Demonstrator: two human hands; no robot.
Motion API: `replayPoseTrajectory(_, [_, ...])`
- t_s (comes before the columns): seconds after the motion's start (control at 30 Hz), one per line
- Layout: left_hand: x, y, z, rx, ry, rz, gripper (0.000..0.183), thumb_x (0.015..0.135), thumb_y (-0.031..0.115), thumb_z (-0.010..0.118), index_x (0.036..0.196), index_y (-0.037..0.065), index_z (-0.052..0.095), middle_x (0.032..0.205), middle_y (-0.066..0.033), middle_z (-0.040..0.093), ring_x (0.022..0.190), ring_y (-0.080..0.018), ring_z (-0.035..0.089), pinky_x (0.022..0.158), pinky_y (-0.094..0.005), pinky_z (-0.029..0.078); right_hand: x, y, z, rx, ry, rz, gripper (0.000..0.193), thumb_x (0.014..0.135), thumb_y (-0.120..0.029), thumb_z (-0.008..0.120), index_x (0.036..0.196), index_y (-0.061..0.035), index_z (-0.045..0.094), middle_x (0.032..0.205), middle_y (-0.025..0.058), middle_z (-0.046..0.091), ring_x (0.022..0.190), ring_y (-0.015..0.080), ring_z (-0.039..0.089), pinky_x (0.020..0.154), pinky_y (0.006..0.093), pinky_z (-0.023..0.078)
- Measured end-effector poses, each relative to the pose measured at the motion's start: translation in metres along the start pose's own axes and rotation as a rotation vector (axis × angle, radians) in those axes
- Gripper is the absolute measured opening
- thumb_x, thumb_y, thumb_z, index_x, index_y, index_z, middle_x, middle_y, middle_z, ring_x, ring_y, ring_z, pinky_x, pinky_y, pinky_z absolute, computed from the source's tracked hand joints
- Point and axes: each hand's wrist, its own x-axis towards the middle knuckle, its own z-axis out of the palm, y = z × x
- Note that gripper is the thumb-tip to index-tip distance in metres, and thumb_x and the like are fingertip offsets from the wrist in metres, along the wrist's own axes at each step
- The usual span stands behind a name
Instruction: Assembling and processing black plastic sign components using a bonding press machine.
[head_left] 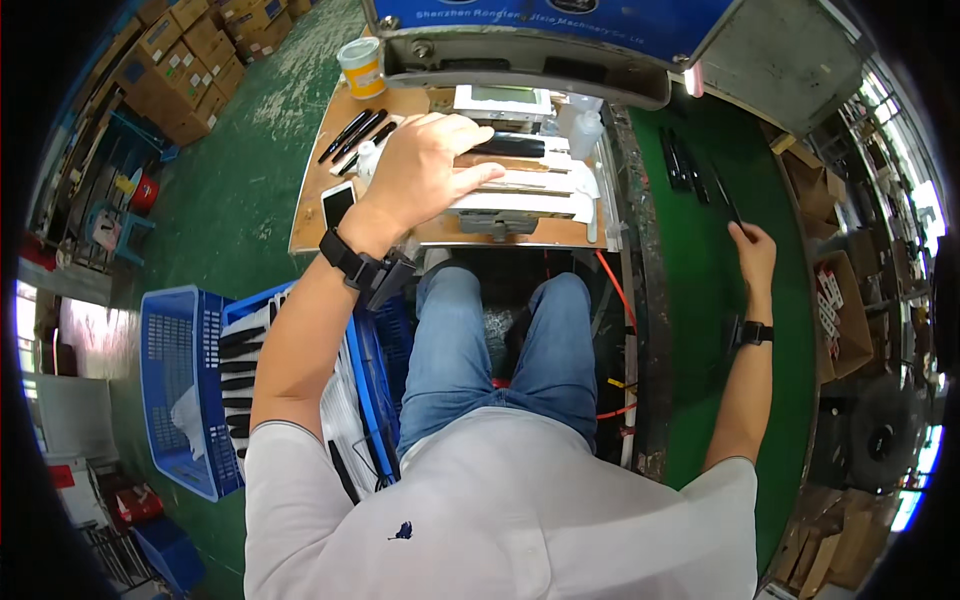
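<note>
My left hand (425, 165) reaches over the small bench machine, index finger and thumb apart. A glossy black handle-like piece (515, 147) lies across its fixture (530, 180), with one end beside my index finger. My thumb rests lower, over the light strips of the fixture; my other fingers are partly hidden. Off to the right, my right hand (755, 250) pinches the near end of a slim black strip (725, 192) above the green belt (690, 330). Several similar black pieces (675, 160) lie on the belt just beyond it.
Black pieces (350, 135), a phone (339, 200) and a yellow-white tub (361, 68) sit on the bench's left side. A clear bottle (586, 133) stands by the fixture. The blue machine head (540, 25) overhangs the bench. Blue crates (180, 390) stand left of my legs.
</note>
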Motion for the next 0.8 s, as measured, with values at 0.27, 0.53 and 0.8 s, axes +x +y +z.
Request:
replayPoseTrajectory(0.27, [-0.119, 0.002, -0.051, 0.142, 0.32, -0.208, 0.03, 0.089, 0.026, 0.082, 0.111, 0.006, 0.08, 0.113, -0.0121, 0.074, 0.097, -0.0322, 0.071, 0.092, -0.0401, 0.054, 0.048, 0.128, 0.035, -0.588, -0.007, -0.068, 0.043, 0.096, -0.036, 0.071, 0.114, 0.0023, 0.078, 0.106, 0.0267, 0.077, 0.1, 0.0446, 0.074, 0.087, 0.0493, 0.057])
replayPoseTrajectory(0.53, [-0.37, -0.041, -0.171, 0.206, 0.262, -1.177, 0.025, 0.099, 0.019, 0.073, 0.117, 0.003, 0.078, 0.097, -0.0076, 0.076, 0.089, -0.0168, 0.072, 0.079, -0.029, 0.054, 0.16, 0.192, 0.096, -0.505, -0.155, -0.164, 0.046, 0.096, -0.027, 0.065, 0.127, 0.0065, 0.071, 0.121, 0.0303, 0.074, 0.113, 0.0484, 0.069, 0.097, 0.0503, 0.054])
replayPoseTrajectory(0.8, [-0.475, -0.128, -0.177, 0.527, -0.215, -1.305, 0.046, 0.096, 0.042, 0.069, 0.124, 0.007, 0.077, 0.12, -0.0209, 0.076, 0.114, -0.036, 0.072, 0.098, -0.0448, 0.056, 0.107, 0.119, 0.074, -0.26, -0.107, -0.147, 0.05, 0.098, -0.022, 0.071, 0.139, 0.0054, 0.064, 0.097, 0.013, 0.072, 0.083, 0.0223, 0.068, 0.08, 0.0354, 0.055])
